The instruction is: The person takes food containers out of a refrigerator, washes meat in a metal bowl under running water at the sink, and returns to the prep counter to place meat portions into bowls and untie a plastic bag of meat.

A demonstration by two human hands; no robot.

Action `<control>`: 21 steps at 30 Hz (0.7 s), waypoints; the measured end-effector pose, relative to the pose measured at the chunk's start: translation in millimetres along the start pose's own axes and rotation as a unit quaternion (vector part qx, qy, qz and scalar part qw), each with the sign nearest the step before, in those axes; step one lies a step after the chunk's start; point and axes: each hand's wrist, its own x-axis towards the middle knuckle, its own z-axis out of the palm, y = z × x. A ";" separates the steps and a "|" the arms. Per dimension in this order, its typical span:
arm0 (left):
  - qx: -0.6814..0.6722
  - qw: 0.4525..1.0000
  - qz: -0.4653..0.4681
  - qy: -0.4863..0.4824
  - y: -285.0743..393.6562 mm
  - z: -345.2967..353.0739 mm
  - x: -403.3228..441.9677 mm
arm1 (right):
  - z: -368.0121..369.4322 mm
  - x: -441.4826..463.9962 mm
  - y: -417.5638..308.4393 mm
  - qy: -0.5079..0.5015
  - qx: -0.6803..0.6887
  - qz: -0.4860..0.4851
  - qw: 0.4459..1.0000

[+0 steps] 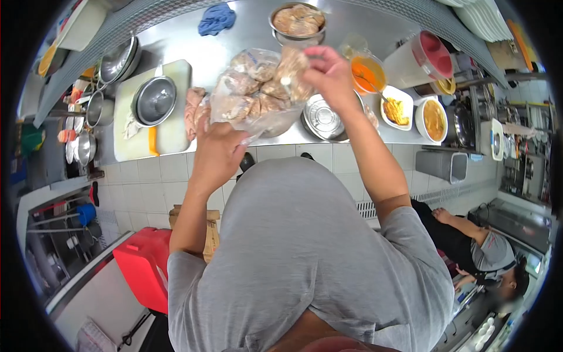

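Pinched at its edge by the right hand (329, 71), a wrapped packet (293, 71) hangs at the right end of the large clear bag (241, 87), whose near edge the left hand (219, 154) grasps, though slick plastic could let it slip.

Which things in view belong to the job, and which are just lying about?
In the job:
plastic bag of portions, at the left hand
wrapped portion, in the right hand
probably the metal bowl of similar portions

Apparently lying about:
blue cloth
cutting board
grey bin
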 end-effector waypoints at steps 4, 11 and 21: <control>-0.003 0.999 -0.021 0.032 -4.2 -6.0 -9.4 | -62.4 -26.8 -29.3 0.061 -0.011 -0.036 0.997; -0.018 0.999 -0.039 0.021 -7.4 -1.6 -11.8 | -99.0 -59.8 53.4 0.009 -0.253 0.019 0.967; -0.020 0.999 -0.032 0.021 2.7 2.0 -21.2 | -58.0 -74.1 29.0 0.028 -0.357 0.006 0.934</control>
